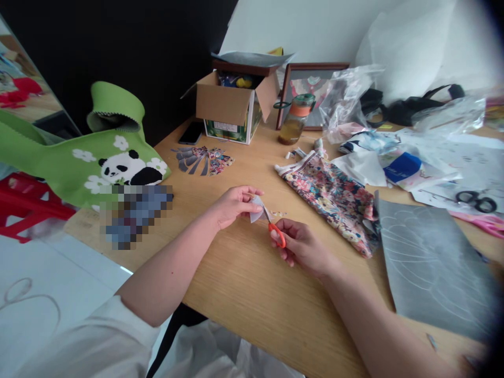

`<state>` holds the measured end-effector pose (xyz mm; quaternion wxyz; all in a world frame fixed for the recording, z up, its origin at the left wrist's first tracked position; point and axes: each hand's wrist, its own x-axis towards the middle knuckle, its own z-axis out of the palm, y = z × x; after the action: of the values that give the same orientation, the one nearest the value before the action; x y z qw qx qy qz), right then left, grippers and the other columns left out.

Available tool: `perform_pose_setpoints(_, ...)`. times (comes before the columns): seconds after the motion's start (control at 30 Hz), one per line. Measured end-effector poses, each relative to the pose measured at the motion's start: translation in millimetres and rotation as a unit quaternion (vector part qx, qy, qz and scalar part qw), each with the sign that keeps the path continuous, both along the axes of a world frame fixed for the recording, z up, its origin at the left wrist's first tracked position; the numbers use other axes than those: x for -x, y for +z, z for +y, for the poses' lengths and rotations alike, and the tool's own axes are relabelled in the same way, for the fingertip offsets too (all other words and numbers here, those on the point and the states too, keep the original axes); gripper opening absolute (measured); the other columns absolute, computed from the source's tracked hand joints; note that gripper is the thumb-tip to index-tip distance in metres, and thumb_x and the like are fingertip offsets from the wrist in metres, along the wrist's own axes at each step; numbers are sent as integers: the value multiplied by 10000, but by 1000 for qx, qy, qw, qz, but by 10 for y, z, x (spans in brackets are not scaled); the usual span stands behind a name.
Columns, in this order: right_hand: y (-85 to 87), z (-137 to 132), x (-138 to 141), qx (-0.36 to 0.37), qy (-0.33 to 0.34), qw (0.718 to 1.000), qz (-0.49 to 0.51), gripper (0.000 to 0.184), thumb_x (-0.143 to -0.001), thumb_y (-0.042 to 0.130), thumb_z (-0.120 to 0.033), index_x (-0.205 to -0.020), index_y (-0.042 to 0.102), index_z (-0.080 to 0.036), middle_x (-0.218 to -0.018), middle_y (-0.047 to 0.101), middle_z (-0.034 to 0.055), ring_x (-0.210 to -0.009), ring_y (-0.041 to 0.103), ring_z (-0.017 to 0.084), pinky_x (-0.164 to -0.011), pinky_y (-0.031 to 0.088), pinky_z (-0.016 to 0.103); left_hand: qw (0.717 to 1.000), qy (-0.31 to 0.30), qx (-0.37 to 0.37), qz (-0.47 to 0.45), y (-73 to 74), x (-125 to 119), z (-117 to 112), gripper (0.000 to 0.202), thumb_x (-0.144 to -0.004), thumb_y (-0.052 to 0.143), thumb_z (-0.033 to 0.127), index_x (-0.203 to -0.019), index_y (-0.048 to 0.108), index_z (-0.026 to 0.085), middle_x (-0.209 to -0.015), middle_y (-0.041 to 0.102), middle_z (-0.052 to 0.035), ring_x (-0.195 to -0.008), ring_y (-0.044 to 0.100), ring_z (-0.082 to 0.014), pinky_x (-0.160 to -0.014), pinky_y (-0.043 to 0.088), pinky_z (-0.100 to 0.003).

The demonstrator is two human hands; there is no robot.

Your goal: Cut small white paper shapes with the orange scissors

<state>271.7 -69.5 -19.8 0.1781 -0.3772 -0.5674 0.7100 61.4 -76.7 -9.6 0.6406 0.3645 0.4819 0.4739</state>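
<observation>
My left hand [234,203] pinches a small pale piece of paper or fabric [258,211] above the wooden table [244,283]. Small orange-handled scissors [274,231] are gripped in my right hand [301,245], their blades touching the lower edge of that piece. Tiny offcuts [279,214] lie on the table just beyond the blades. A folded floral fabric [334,199] lies to the right of both hands.
A grey sheet with drawn lines [433,262] lies at the right. Cut fabric shapes [205,160], a phone [191,133], a cardboard box [230,105], a bottle [295,119] and a picture frame [315,79] stand further back. Black scissors [476,200] rest on papers. A green panda bag [98,157] is at the left.
</observation>
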Motion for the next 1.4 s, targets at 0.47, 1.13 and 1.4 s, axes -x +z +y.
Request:
perform_pose_setpoints(0.47,28,-13,3,12,-4,1000,11,452,-680,814,-546,-727,549,-182,-555,522,-63,-410,447,54,-331,346,160,1000,21,23,-1,25,-40,-5,407,-648,730,78,-1039,623,114,-840,674,-56,-682,625,-125,-639,464,-263)
perform_pose_setpoints(1.13,6,2,-11,23,17,999,23,426,-692,811,-518,-739,568,-172,-628,558,-40,-431,474,58,-336,352,167,998,-41,-34,36,7,-17,-15,392,-673,703,102,-1057,623,109,-813,665,-38,-724,639,-138,-686,457,-280)
perform_pose_setpoints(1.4,2,8,-13,27,20,999,27,419,-691,817,-505,-745,573,-169,-651,580,-31,-432,484,55,-335,359,161,998,-41,-35,35,7,-25,-17,382,-668,701,86,-1043,632,105,-793,663,-31,-699,620,-119,-682,455,-269)
